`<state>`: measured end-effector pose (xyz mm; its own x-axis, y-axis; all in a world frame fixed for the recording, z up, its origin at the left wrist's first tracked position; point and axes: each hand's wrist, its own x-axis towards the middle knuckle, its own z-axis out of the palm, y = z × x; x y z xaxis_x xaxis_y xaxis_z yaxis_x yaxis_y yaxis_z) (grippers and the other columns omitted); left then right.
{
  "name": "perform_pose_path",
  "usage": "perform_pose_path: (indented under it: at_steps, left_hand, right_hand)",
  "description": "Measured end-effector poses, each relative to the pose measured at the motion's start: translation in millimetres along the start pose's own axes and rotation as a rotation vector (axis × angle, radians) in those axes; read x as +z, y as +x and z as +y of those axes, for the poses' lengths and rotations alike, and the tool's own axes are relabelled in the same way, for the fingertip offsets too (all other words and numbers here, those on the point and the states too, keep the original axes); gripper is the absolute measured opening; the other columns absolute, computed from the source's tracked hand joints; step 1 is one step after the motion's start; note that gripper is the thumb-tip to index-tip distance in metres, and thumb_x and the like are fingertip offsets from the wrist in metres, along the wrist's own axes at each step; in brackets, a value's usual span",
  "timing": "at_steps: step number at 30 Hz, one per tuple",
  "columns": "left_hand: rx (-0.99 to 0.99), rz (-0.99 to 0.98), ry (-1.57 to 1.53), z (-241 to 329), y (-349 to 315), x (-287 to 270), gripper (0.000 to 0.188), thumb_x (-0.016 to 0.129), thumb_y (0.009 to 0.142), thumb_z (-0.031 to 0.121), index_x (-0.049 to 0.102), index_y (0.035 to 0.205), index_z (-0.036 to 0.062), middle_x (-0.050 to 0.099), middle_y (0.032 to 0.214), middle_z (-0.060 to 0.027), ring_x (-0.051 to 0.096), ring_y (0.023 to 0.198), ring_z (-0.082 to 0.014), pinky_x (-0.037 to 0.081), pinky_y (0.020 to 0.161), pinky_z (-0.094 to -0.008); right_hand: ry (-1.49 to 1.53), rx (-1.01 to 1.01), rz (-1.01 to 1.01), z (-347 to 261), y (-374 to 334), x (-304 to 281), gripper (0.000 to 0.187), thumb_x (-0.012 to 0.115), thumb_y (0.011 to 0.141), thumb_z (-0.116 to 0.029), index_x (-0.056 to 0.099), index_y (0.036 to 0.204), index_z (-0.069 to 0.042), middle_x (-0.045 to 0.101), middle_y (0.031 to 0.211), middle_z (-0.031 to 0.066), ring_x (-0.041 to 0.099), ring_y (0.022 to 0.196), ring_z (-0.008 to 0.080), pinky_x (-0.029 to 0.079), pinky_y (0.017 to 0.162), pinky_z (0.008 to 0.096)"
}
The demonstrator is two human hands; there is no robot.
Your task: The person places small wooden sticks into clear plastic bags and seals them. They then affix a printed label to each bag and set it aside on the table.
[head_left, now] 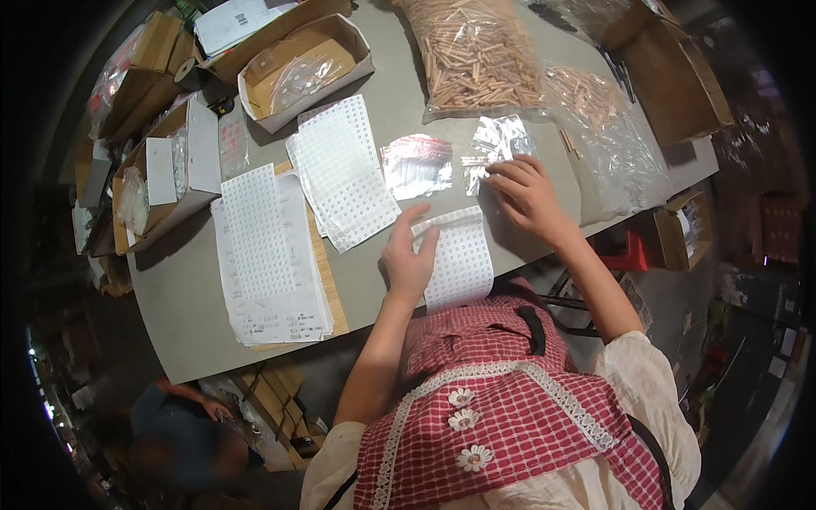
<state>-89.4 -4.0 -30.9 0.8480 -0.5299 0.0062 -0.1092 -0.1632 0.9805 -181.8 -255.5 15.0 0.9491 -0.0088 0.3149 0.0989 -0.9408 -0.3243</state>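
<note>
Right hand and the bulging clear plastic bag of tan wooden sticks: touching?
Apart. The head view shows the right hand nearer the wearer, with shiny silver plastic pouches lying between it and the lower edge of the bulging bag.

Printed sheet (463, 263): white, rows of tiny dk marks. Pouches (416, 170): silvery w/ red edge. Sticks (480, 72): lt tan. Apron (527, 425): red w/ white check, white lace trim (565, 404) + white flowers (463, 419). Sleeves (650, 387): cream. Worktop (183, 327): grey. Stool (631, 251): red. Carton (680, 93): brn.

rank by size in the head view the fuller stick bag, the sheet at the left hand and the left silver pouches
1. Stick bag, even cut off at the top
2. Sheet
3. Silver pouches
</note>
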Motion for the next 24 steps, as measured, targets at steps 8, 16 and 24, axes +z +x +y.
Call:
perform_pose_path:
  at_steps: [8, 16, 24]
  left_hand:
    - [-0.013, -0.023, -0.11, -9.3, 0.8, 1.7, 0.037, 0.072, 0.094, 0.005, 0.064, 0.129, 0.001, 0.073, 0.114, -0.0098, 0.069, 0.099, -0.0154, 0.053, 0.083, -0.028]
    - [-0.025, -0.006, -0.082, -6.2, 0.9, 0.0, 0.035, 0.073, 0.093, 0.008, 0.066, 0.127, 0.0022, 0.075, 0.117, -0.012, 0.073, 0.106, -0.0191, 0.056, 0.091, -0.0316]
    - [0.005, -0.046, -0.138, -5.3, 0.8, 1.6, 0.036, 0.068, 0.097, -0.002, 0.06, 0.132, -0.0036, 0.067, 0.114, -0.0077, 0.063, 0.102, -0.01, 0.05, 0.087, -0.0236]
  right_hand:
    - [0.31, 0.105, -0.201, -27.8, -4.9, 0.8, 0.029, 0.072, 0.087, -0.014, 0.064, 0.113, -0.005, 0.065, 0.11, 0.0141, 0.059, 0.114, 0.0376, 0.043, 0.107, 0.0468]
    - [0.194, -0.056, -0.074, -31.1, 0.7, 6.0, 0.025, 0.076, 0.083, -0.014, 0.062, 0.1, -0.004, 0.064, 0.097, 0.0127, 0.062, 0.1, 0.0354, 0.05, 0.093, 0.0455]
    - [0.325, 0.013, -0.135, -25.1, 0.6, 8.2, 0.022, 0.071, 0.086, -0.021, 0.066, 0.099, -0.006, 0.064, 0.096, 0.0115, 0.061, 0.096, 0.0334, 0.047, 0.092, 0.0435]
